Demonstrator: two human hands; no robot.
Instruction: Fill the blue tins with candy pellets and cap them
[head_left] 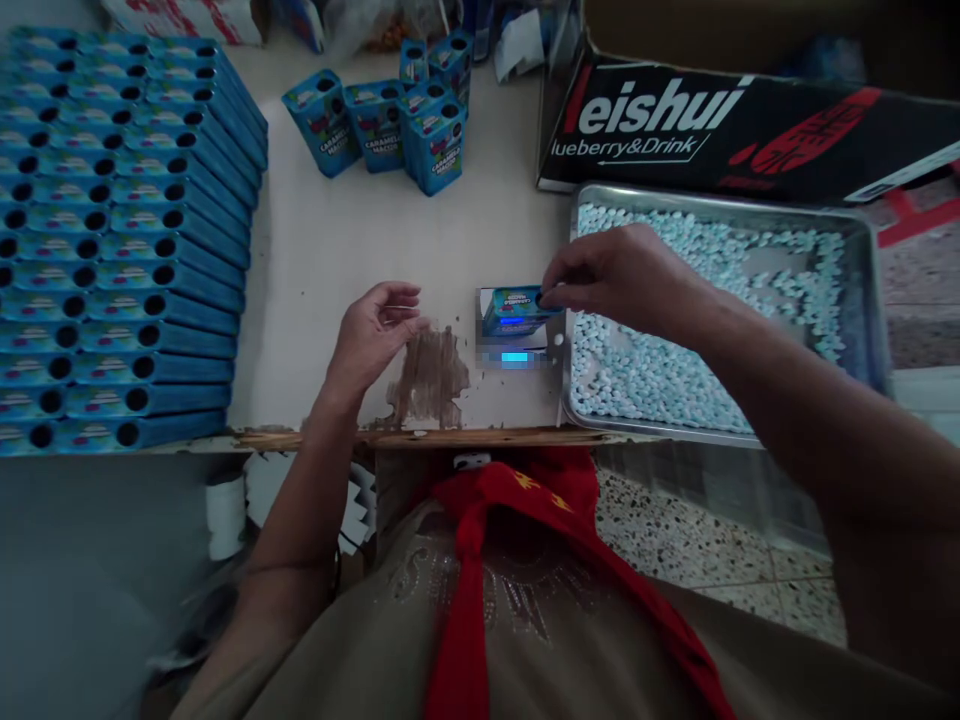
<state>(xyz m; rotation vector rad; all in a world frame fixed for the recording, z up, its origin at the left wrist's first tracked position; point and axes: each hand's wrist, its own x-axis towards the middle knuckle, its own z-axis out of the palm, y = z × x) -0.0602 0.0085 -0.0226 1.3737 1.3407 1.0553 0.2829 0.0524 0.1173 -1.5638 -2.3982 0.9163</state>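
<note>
Pale and marked, the worktop [337, 230] stretches in front of you, rough bare wood showing along its front edge. Stacked blue boxes [127, 250] fill its left edge from the front corner to the back, each with a dark round hole in the end. Across the back right corner stands a black carton [750, 120], white lettering on its side; in front of it, at the right edge, sits a metal tray [862, 300] spread with pale blue and white candies [637, 370]. Near the middle of the back edge, loose blue boxes [379, 130] stand grouped, labels toward you. Your right hand [615, 270] reaches across the tray's left rim, fingertips drawn together at the holed end of a single blue box [510, 310]; whether they grip it or merely touch it, one cannot tell. Your left hand [375, 335] hangs over the front half of the worktop, fingers curled, thumb apart, nothing held, beside a brown patch [431, 380]. Toward the front right corner, a small scale [517, 345] bears the single blue box, its display [514, 357] glowing blue near the tray
</note>
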